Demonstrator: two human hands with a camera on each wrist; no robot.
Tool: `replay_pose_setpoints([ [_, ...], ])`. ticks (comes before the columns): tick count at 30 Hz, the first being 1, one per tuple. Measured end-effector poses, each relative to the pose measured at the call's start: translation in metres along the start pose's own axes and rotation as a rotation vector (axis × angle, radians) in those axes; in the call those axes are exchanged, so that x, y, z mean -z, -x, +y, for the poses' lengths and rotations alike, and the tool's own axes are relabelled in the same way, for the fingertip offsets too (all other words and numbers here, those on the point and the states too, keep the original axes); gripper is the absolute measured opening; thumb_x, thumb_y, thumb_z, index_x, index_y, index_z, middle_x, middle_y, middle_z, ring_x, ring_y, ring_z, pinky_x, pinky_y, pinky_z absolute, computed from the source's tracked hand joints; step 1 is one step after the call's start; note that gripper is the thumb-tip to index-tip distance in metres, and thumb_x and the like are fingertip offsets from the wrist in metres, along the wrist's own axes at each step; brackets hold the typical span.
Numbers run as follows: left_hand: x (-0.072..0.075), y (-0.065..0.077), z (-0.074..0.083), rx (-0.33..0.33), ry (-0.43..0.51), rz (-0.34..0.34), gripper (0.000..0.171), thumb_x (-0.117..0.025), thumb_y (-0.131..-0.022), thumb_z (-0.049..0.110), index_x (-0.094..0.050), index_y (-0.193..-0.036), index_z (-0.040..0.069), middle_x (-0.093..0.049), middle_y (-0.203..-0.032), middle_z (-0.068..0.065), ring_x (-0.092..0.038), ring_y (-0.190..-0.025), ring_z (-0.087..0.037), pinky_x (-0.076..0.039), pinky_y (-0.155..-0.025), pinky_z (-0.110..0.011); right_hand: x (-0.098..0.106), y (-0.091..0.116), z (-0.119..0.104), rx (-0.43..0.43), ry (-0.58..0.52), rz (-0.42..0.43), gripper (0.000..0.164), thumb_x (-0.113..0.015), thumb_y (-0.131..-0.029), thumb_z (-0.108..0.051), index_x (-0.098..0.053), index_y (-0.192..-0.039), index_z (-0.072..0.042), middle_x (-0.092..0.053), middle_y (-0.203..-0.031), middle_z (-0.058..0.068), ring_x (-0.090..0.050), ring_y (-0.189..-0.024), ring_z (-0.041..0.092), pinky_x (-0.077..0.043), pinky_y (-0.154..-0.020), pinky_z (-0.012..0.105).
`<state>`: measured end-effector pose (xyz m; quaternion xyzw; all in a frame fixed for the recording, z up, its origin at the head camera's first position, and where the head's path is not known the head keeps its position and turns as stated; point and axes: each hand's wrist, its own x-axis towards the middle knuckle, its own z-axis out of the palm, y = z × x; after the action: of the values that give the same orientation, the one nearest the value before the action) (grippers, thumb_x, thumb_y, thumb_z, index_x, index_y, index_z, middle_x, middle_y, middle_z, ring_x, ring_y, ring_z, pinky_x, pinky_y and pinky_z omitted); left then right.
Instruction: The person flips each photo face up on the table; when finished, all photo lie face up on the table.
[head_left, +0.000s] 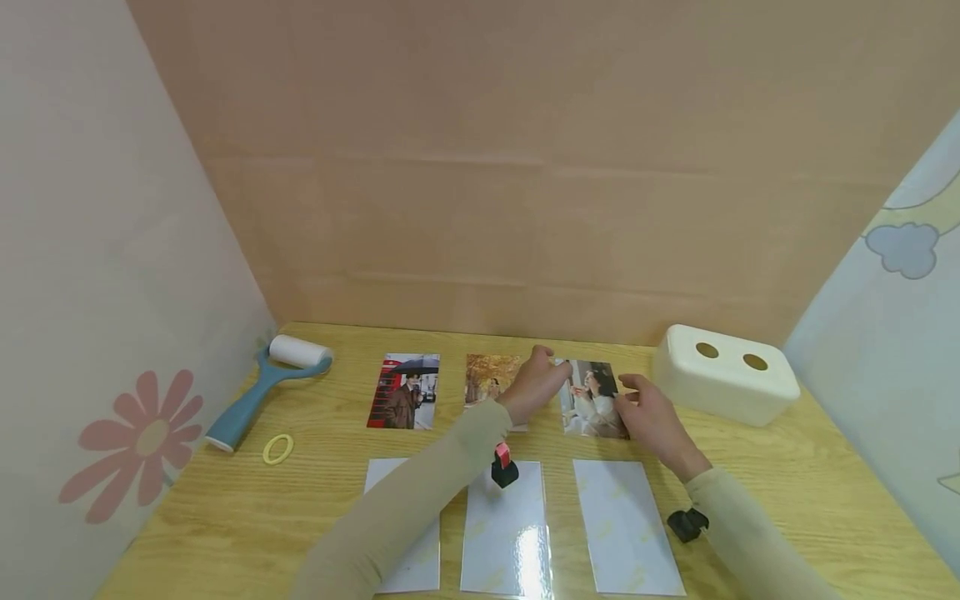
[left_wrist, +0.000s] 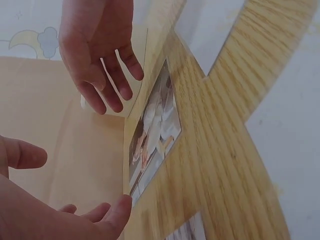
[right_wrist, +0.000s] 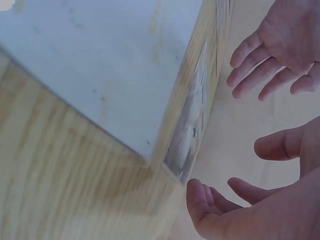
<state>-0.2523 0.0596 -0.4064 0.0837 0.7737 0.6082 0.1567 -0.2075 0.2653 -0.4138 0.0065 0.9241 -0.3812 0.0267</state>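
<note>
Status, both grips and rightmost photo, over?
Left grip open, by left edge of rightmost photo; right grip open, by its right edge. Photo flat on table, nothing lying on it.

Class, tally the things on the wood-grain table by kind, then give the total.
Colour-printed rectangular photos: 3
White rectangular sheets: 3
Blue-handled roller with white roll: 1
Yellow ring: 1
Cream box with two round holes: 1
Total: 9

three photos, three white sheets, one lint roller, one yellow ring, one white box
</note>
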Motion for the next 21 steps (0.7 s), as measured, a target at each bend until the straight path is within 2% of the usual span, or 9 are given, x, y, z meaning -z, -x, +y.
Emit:
replay_pose_setpoints([
  [3, 0.004, 0.004, -0.001, -0.018, -0.028, -0.034, 0.061, -0.051, -0.099, 0.031, -0.032, -0.151, 0.004, -0.055, -0.100, -0.008, -0.030, -0.054, -0.014, -0.035, -0.063, -0.037, 0.000, 0.003, -0.004, 0.037, 0.010, 0.017, 0.050, -0.043, -0.105, -0.016, -0.039, -0.146, 0.012, -0.044, -0.144, 0.033, -0.050, -0.124, 0.045, -0.049, -0.094, 0.054],
  [7, 0.011, 0.011, -0.001, -0.045, -0.118, -0.071, 0.060, -0.051, -0.101, 0.032, -0.033, -0.151, 0.003, -0.046, -0.081, 0.000, -0.029, -0.055, -0.012, -0.037, -0.063, -0.036, 0.000, 0.007, -0.009, 0.071, 0.012, 0.018, 0.051, -0.042, -0.108, -0.021, -0.039, -0.148, 0.010, -0.040, -0.148, 0.033, -0.044, -0.130, 0.048, -0.043, -0.099, 0.061],
  [9, 0.016, 0.015, -0.002, -0.068, -0.183, -0.079, 0.060, -0.049, -0.103, 0.033, -0.032, -0.152, 0.003, -0.051, -0.085, -0.001, -0.038, -0.062, -0.013, -0.041, -0.070, -0.037, -0.001, 0.009, -0.011, 0.084, 0.010, 0.013, 0.051, -0.043, -0.108, -0.023, -0.039, -0.148, 0.009, -0.037, -0.150, 0.032, -0.041, -0.133, 0.049, -0.040, -0.102, 0.063],
  [11, 0.021, 0.018, -0.003, -0.095, -0.232, -0.081, 0.059, -0.046, -0.104, 0.033, -0.033, -0.153, 0.002, -0.060, -0.102, -0.007, -0.048, -0.074, -0.016, -0.045, -0.080, -0.040, -0.002, 0.010, -0.012, 0.101, 0.011, 0.016, 0.051, -0.043, -0.109, -0.024, -0.040, -0.147, 0.009, -0.037, -0.150, 0.032, -0.039, -0.134, 0.050, -0.038, -0.103, 0.064],
  [13, 0.026, 0.021, -0.006, -0.117, -0.276, -0.078, 0.059, -0.045, -0.104, 0.033, -0.034, -0.152, 0.002, -0.059, -0.122, -0.011, -0.054, -0.092, -0.018, -0.046, -0.093, -0.043, -0.004, 0.011, -0.013, 0.123, 0.007, 0.015, 0.051, -0.044, -0.109, -0.025, -0.041, -0.147, 0.008, -0.037, -0.150, 0.032, -0.040, -0.134, 0.050, -0.039, -0.102, 0.064],
  [15, 0.031, 0.023, -0.009, -0.136, -0.299, -0.080, 0.057, -0.044, -0.104, 0.032, -0.035, -0.151, 0.000, -0.056, -0.131, -0.016, -0.054, -0.103, -0.022, -0.044, -0.101, -0.045, -0.006, 0.011, -0.013, 0.149, 0.009, 0.019, 0.051, -0.045, -0.109, -0.025, -0.042, -0.146, 0.009, -0.038, -0.149, 0.032, -0.041, -0.133, 0.050, -0.040, -0.101, 0.063],
  [18, 0.038, 0.028, -0.011, -0.158, -0.349, -0.068, 0.055, -0.046, -0.104, 0.029, -0.038, -0.149, -0.002, -0.059, -0.123, -0.013, -0.055, -0.098, -0.024, -0.045, -0.101, -0.046, -0.009, 0.012, -0.014, 0.179, 0.015, 0.025, 0.051, -0.045, -0.109, -0.027, -0.043, -0.146, 0.008, -0.040, -0.148, 0.031, -0.043, -0.131, 0.049, -0.043, -0.099, 0.062],
  [21, 0.043, 0.032, -0.011, -0.177, -0.394, -0.048, 0.054, -0.048, -0.104, 0.029, -0.041, -0.147, -0.003, -0.058, -0.128, -0.015, -0.055, -0.102, -0.027, -0.044, -0.101, -0.047, -0.010, 0.012, -0.016, 0.194, 0.029, 0.032, 0.051, -0.045, -0.109, -0.027, -0.043, -0.146, 0.008, -0.041, -0.147, 0.031, -0.044, -0.130, 0.049, -0.044, -0.097, 0.060],
])
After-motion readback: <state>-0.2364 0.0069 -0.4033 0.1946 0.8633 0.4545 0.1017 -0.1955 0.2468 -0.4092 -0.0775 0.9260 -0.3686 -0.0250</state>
